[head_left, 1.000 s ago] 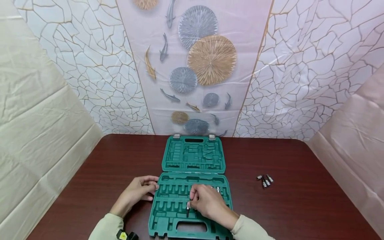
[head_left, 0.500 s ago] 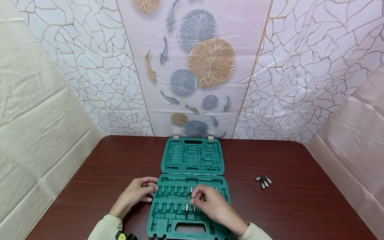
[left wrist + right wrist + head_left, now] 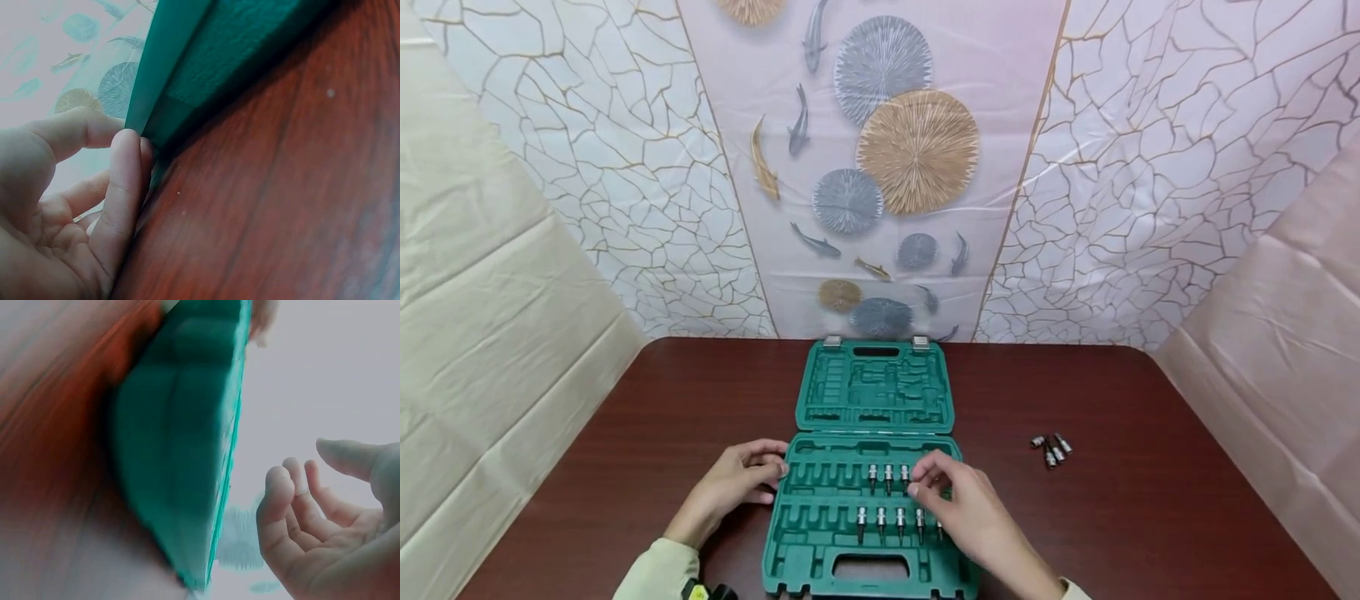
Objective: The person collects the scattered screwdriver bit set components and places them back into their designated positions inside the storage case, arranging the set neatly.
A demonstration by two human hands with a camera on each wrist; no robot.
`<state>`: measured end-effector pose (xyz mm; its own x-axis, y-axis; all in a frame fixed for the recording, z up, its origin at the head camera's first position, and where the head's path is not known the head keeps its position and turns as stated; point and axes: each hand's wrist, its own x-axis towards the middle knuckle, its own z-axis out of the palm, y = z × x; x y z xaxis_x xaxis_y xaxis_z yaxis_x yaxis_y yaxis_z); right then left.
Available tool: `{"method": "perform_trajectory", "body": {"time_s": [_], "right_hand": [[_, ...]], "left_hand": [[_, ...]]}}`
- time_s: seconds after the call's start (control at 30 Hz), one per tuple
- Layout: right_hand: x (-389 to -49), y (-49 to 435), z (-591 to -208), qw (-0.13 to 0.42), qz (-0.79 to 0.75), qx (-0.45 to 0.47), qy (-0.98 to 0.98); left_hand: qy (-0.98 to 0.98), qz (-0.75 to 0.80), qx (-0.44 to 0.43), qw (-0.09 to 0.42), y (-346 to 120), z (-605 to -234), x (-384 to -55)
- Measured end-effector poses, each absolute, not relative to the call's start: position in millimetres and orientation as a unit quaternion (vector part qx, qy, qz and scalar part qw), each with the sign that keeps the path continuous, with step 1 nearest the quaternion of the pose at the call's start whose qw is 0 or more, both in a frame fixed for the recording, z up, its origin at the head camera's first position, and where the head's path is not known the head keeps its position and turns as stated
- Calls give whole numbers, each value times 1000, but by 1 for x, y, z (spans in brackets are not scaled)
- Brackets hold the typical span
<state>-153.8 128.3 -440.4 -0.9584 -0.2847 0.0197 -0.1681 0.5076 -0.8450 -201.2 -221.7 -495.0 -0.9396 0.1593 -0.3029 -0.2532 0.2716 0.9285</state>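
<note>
Green plastic case (image 3: 805, 560) beneath right hand (image 3: 966, 504) — fingertips parted, nothing between; slotted sockets (image 3: 888, 477) just left of them; left hand (image 3: 733, 482), fingers loose against case edge; likely risk — sockets knocked loose by a low fingertip.

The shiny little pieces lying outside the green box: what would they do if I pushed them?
Those pieces look tube-shaped, so they'd probably roll a bit. Their shine suggests stiff metal, perhaps heavy for their size. Bunched up, they'd likely knock together.
</note>
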Motion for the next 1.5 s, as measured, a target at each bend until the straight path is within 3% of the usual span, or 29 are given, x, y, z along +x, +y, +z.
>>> {"method": "perform_trajectory", "body": {"time_s": [0.27, 0.67, 0.93, 1.17, 1.5], "right_hand": [[-146, 162, -440, -32, -442, -52, 895], [-159, 238, -440, -84, -323, -54, 941], [-176, 270, -443, -59, -292, -66, 952], [-191, 285, -451, -38, -277, -82, 957], [-200, 298, -456, -32, -215, -106, 970]], "left_hand": [[770, 615, -25, 167, -219, -493, -200], [772, 614, -49, 156, -213, -493, -197], [790, 587, -80, 160, -213, -490, -193], [786, 588, -33, 189, -219, -486, -191], [771, 606, -41, 191, -217, -486, -192]]}}
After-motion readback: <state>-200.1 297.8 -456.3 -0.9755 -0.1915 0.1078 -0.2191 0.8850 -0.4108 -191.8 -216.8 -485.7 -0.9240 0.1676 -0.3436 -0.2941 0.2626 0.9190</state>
